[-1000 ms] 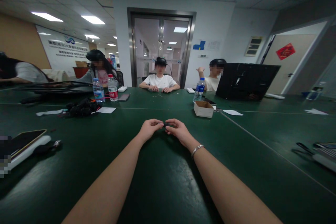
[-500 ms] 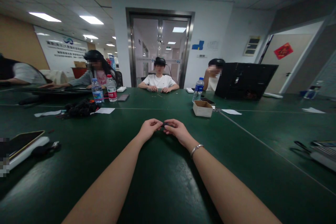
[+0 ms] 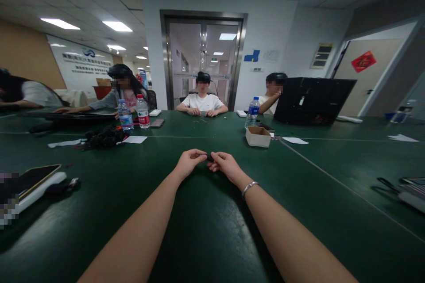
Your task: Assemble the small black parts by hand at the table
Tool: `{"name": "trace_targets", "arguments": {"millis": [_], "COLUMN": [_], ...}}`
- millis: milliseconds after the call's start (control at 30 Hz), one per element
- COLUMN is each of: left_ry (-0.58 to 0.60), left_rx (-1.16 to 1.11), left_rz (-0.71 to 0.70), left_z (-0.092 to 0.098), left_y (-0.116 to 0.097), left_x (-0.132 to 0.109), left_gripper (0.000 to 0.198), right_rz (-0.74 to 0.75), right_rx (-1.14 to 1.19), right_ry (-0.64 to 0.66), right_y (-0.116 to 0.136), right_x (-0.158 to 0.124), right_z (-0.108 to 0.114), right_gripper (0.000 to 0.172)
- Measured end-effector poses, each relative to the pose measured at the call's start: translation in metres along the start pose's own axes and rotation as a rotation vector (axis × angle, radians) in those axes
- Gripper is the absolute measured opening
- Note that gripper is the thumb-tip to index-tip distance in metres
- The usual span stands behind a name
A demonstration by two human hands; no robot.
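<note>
A small dark object sits between my two hands, just above the green table; it is too small and too covered by fingers for its kind to show. My left hand pinches its left end between thumb and fingertips. From the other side, my right hand grips it with thumb and forefinger, the other fingers curled beneath. A silver bracelet circles my right wrist.
Beyond my right hand stands an open cardboard box, with a water bottle behind it. Two bottles, black cables and paper lie at left. A phone is nearer. A black monitor and several people are across the table.
My right thumb and forefinger have shifted on the dark object, and more of it shows between the hands. My left hand stays nearly still. The view has turned very slightly left.
</note>
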State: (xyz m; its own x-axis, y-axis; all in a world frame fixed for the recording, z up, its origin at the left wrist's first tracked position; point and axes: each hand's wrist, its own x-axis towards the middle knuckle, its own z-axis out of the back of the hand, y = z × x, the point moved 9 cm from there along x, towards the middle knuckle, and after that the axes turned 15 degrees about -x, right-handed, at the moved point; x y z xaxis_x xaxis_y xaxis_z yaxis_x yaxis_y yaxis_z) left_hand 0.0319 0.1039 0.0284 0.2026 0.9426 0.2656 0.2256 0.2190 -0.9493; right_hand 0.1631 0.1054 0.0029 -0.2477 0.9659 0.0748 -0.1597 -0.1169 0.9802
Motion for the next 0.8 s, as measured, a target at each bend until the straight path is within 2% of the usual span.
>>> {"name": "trace_targets", "arguments": {"millis": [167, 400, 667, 800], "left_ry": [-0.023, -0.082, -0.152, -0.151], "left_rx": [0.153, 0.316, 0.548, 0.604], "left_rz": [0.024, 0.049, 0.055, 0.063], "left_z": [0.001, 0.012, 0.012, 0.012], "left_y": [0.004, 0.014, -0.006, -0.005], "left_x": [0.002, 0.007, -0.005, -0.007], "left_gripper": [0.037, 0.05, 0.057, 0.06], "right_rz": [0.006, 0.093, 0.112, 0.102], "right_rx": [0.005, -0.014, -0.02, -0.022], "right_ry": [-0.008, 0.013, 0.038, 0.029], "right_y": [0.0, 0.01, 0.013, 0.013], "right_x": [0.0, -0.004, -0.006, -0.007], "right_z": [0.001, 0.0, -0.004, -0.002], "right_gripper": [0.027, 0.04, 0.042, 0.043]}}
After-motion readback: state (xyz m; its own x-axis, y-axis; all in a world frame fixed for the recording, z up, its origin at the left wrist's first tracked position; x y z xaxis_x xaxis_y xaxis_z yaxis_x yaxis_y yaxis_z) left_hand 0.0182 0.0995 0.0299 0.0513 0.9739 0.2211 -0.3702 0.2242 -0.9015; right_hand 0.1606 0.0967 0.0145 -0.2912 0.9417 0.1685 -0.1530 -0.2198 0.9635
